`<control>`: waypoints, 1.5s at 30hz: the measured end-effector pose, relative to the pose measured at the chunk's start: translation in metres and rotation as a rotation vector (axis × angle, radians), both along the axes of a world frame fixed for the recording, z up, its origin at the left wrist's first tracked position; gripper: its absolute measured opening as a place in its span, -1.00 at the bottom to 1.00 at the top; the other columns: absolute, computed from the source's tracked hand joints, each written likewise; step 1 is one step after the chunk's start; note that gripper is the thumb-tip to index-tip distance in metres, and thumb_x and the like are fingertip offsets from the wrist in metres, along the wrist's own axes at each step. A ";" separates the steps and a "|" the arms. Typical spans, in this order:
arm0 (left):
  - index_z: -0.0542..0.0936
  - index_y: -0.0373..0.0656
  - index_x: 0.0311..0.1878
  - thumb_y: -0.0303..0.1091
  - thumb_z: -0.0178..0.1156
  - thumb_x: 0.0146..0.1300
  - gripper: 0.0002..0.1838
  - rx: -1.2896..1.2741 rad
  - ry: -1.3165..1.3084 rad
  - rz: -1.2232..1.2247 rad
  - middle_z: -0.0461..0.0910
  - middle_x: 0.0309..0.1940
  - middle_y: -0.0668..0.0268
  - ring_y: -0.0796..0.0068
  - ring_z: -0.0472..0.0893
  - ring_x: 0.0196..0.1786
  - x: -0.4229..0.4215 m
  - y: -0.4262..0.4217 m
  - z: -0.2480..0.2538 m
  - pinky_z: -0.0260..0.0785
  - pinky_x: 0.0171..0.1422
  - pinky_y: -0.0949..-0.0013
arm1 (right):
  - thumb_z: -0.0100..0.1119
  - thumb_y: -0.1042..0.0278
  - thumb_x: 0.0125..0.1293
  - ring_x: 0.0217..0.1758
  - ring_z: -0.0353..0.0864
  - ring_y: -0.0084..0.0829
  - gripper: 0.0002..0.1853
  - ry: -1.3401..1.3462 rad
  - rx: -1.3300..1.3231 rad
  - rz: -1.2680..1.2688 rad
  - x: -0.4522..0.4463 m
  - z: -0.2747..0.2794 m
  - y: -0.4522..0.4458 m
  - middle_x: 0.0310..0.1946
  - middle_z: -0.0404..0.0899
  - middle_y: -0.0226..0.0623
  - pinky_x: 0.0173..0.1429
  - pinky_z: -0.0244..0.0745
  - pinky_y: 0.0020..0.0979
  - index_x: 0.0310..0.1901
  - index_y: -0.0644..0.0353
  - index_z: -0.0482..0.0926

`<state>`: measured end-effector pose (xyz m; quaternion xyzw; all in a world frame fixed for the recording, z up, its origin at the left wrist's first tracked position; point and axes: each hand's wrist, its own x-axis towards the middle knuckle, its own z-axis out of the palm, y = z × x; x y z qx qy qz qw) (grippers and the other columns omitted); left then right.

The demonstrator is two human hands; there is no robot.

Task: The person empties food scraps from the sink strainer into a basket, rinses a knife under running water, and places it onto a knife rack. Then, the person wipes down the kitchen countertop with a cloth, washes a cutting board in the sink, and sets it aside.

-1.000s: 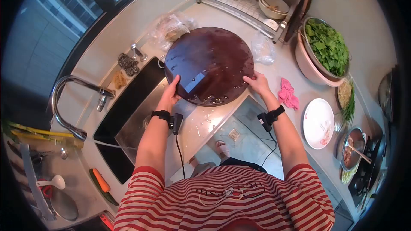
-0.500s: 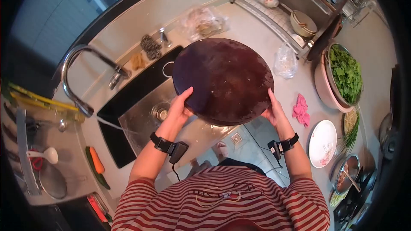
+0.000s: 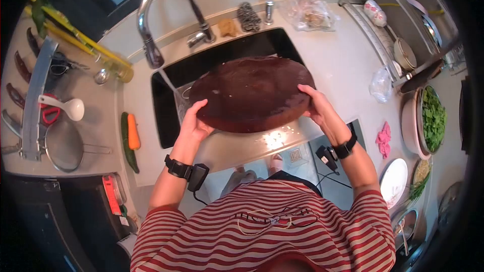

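A thick, round, dark brown chopping board (image 3: 252, 93) is held up over the black sink (image 3: 164, 121), its top wet and shiny. My left hand (image 3: 194, 123) grips the board's near left edge, thumb on top and the other fingers mostly hidden beneath. On the right edge my right hand (image 3: 317, 106) holds it the same way. The board is tilted, so its thick near side shows. Left of the board, water runs from the chrome faucet (image 3: 154, 58) into the sink. The board covers most of the basin.
A cucumber (image 3: 127, 143) and a carrot (image 3: 133, 132) lie left of the sink. Behind it sit a steel scrubber (image 3: 248, 17) and a plastic bag (image 3: 310, 14). To the right are a pink cloth (image 3: 383, 140), a white plate (image 3: 393, 184) and a bowl of leafy greens (image 3: 433, 121).
My view has turned left, and the board, in both hands, has come over the sink towards the faucet. It now tilts more, showing its near side.
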<state>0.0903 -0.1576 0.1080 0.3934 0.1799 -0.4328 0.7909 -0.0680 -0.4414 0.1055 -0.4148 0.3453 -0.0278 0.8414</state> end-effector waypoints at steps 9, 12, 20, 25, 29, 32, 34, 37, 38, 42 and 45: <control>0.47 -0.11 -0.23 -0.31 0.21 -0.01 -0.74 0.220 0.212 0.203 0.54 -0.26 0.27 0.27 0.54 -0.14 0.064 0.102 -0.072 0.42 0.00 0.21 | 0.14 0.17 0.10 -0.36 0.61 -0.39 -0.64 0.249 0.121 0.275 0.127 -0.102 0.061 -0.29 0.56 -0.24 -0.28 0.60 -0.38 -0.13 0.20 0.42; 0.47 -0.09 -0.24 -0.33 0.20 0.01 -0.78 0.209 0.253 0.171 0.54 -0.29 0.32 0.32 0.55 -0.18 0.068 0.114 -0.085 0.41 0.00 0.22 | 0.13 0.20 0.13 -0.29 0.61 -0.37 -0.65 0.309 0.170 0.336 0.131 -0.102 0.067 -0.25 0.56 -0.23 -0.16 0.59 -0.35 -0.11 0.21 0.42; 0.41 -0.14 -0.07 -0.29 0.13 0.13 -0.69 0.204 0.113 0.102 0.52 -0.16 0.26 0.27 0.53 -0.11 0.078 0.116 -0.100 0.39 0.01 0.14 | 0.02 0.30 0.21 -0.06 0.47 -0.25 -0.65 0.329 0.039 0.324 0.136 -0.083 0.075 -0.05 0.40 -0.11 -0.02 0.48 -0.22 0.00 0.24 0.32; 0.36 -0.15 0.05 -0.33 0.09 0.16 -0.63 0.268 0.130 0.062 0.45 0.01 0.21 0.22 0.44 0.07 0.081 0.108 -0.105 0.31 0.15 0.08 | 0.04 0.36 0.19 -0.02 0.39 -0.29 -0.66 0.358 -0.050 0.345 0.130 -0.066 0.075 -0.03 0.38 -0.04 0.04 0.37 -0.32 -0.05 0.36 0.35; 0.32 -0.14 0.09 -0.34 0.09 0.18 -0.60 0.258 0.030 0.053 0.41 0.05 0.19 0.20 0.42 0.10 0.077 0.107 -0.107 0.27 0.18 -0.01 | 0.19 0.29 0.10 -0.02 0.38 -0.39 -0.61 0.156 -0.247 0.380 0.129 -0.017 0.090 -0.09 0.41 -0.26 0.13 0.28 -0.30 -0.06 0.27 0.42; 0.27 -0.17 0.12 -0.36 0.05 0.21 -0.59 0.184 0.123 0.094 0.37 0.08 0.12 0.16 0.40 0.12 0.073 0.113 -0.112 0.25 0.19 -0.05 | 0.21 0.24 0.10 -0.01 0.36 -0.51 -0.58 0.014 -0.386 0.389 0.144 0.014 0.103 -0.11 0.43 -0.41 0.12 0.27 -0.31 -0.01 0.20 0.43; 0.26 -0.20 0.11 -0.37 0.03 0.23 -0.61 0.200 0.130 0.101 0.35 0.09 0.09 0.12 0.39 0.13 0.069 0.110 -0.106 0.25 0.19 -0.08 | 0.20 0.22 0.12 0.01 0.36 -0.54 -0.55 -0.102 -0.501 0.409 0.160 0.038 0.113 -0.04 0.42 -0.38 0.10 0.27 -0.36 0.04 0.19 0.41; 0.25 -0.21 0.11 -0.38 0.02 0.24 -0.61 0.198 0.178 0.120 0.33 0.11 0.07 0.08 0.37 0.14 0.065 0.110 -0.105 0.24 0.19 -0.10 | 0.14 0.19 0.16 0.08 0.34 -0.54 -0.52 -0.222 -0.689 0.450 0.189 0.070 0.135 0.03 0.40 -0.34 0.08 0.27 -0.47 0.10 0.22 0.37; 0.24 -0.22 0.11 -0.38 0.01 0.24 -0.61 0.198 0.214 0.116 0.32 0.11 0.06 0.07 0.36 0.15 0.064 0.110 -0.107 0.23 0.20 -0.11 | 0.14 0.17 0.17 0.11 0.32 -0.54 -0.50 -0.281 -0.721 0.465 0.205 0.069 0.138 0.06 0.38 -0.31 0.09 0.27 -0.47 0.10 0.23 0.36; 0.23 -0.22 0.12 -0.39 0.00 0.24 -0.61 0.206 0.250 0.091 0.31 0.12 0.05 0.06 0.33 0.17 0.068 0.113 -0.126 0.19 0.21 -0.13 | 0.24 0.17 0.05 -0.34 0.46 -0.45 -0.58 -0.401 -0.729 0.365 0.261 0.086 0.180 -0.31 0.55 -0.26 -0.32 0.38 -0.42 -0.12 0.28 0.46; 0.23 -0.22 0.12 -0.40 -0.01 0.25 -0.62 0.199 0.288 0.110 0.30 0.13 0.04 0.04 0.31 0.19 0.066 0.110 -0.115 0.14 0.24 -0.14 | 0.25 0.16 0.06 -0.26 0.42 -0.49 -0.49 -0.449 -0.842 0.427 0.288 0.104 0.195 -0.21 0.49 -0.31 -0.26 0.33 -0.44 -0.03 0.30 0.37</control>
